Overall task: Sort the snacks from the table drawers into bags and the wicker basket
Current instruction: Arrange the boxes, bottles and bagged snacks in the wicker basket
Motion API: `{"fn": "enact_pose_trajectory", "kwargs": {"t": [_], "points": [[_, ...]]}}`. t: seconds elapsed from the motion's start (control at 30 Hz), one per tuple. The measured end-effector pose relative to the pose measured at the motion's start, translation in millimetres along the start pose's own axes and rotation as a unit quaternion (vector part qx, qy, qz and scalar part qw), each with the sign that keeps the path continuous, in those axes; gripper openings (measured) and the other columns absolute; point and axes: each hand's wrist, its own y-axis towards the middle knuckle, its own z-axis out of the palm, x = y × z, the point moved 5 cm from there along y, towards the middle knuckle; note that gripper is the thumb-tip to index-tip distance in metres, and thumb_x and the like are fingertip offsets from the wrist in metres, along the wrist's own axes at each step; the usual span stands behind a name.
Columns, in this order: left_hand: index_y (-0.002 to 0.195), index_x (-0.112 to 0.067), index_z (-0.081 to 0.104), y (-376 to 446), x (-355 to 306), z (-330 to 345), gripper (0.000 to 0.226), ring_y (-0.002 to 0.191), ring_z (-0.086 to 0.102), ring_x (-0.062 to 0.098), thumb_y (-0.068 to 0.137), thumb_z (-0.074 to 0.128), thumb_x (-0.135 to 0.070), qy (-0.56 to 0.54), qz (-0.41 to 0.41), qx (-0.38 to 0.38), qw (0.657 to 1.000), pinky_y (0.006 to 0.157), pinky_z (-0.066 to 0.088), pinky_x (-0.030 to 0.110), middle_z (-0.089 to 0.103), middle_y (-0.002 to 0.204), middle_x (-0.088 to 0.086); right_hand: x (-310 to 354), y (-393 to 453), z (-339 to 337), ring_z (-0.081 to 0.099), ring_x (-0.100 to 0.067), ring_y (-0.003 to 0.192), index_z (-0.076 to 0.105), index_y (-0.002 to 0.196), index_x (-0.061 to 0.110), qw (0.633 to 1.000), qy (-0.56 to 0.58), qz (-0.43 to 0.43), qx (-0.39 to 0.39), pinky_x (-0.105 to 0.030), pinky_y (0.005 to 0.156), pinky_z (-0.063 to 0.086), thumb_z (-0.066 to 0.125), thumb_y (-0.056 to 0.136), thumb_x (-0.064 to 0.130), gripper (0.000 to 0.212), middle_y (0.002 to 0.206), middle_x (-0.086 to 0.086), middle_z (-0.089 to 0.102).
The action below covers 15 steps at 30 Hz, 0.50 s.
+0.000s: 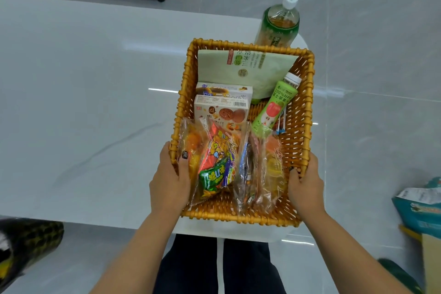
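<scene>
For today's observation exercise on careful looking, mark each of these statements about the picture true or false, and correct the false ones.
1. Both hands grip the wicker basket by its side rims. True: the left hand holds the left rim, the right hand the right rim.
2. The large tea bottle lies inside the basket. False: it stands outside, behind the far rim.
3. The small green apple juice bottle lies inside the basket. True.
4. The basket holds only clear snack bags. False: besides the clear bags, it holds two biscuit boxes and a pale green pouch.
5. The basket rests on the floor. False: it sits over the white table, at its right end.
</scene>
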Motion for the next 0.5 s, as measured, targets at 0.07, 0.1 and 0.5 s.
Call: {"fn": "enact_pose_trajectory", "kwargs": {"t": [0.07,0.1,0.5], "points": [[0.148,-0.025,0.026,0.4,-1.5,0.2,0.055,0.114,0.061,0.03,0.1,0.031,-0.049,0.006,0.004,-0.005,1.0,0.096,0.048,0.047,0.056,0.137,0.004,1.2,0.0,0.2,0.052,-0.016,0.092,0.03,0.143,0.019,1.0,-0.005,0.005,-0.006,-0.041,0.092,0.047,0.04,0.101,0.02,0.042,0.127,-0.007,0.056],[0.147,-0.025,0.026,1.2,-2.0,0.0,0.055,0.112,0.062,0.03,0.099,0.031,-0.05,0.009,0.009,-0.004,1.0,0.094,0.05,0.046,0.057,0.136,0.003,1.3,0.4,0.4,0.055,-0.019,0.095,0.031,0.142,0.019,1.0,-0.008,0.006,-0.009,-0.041,0.092,0.047,0.041,0.101,0.021,0.042,0.127,-0.007,0.056],[0.148,-0.026,0.025,79.2,-73.3,-21.4,0.052,0.118,0.058,0.024,0.102,0.037,-0.046,-0.003,0.105,0.016,0.994,0.096,0.046,0.04,0.053,0.141,0.0,87.6,62.5,-21.4,0.021,-0.018,0.14,0.031,0.14,0.017,0.987,0.05,-0.094,-0.119,-0.025,0.11,0.018,0.059,0.092,0.025,0.056,0.148,-0.005,0.023]]}}
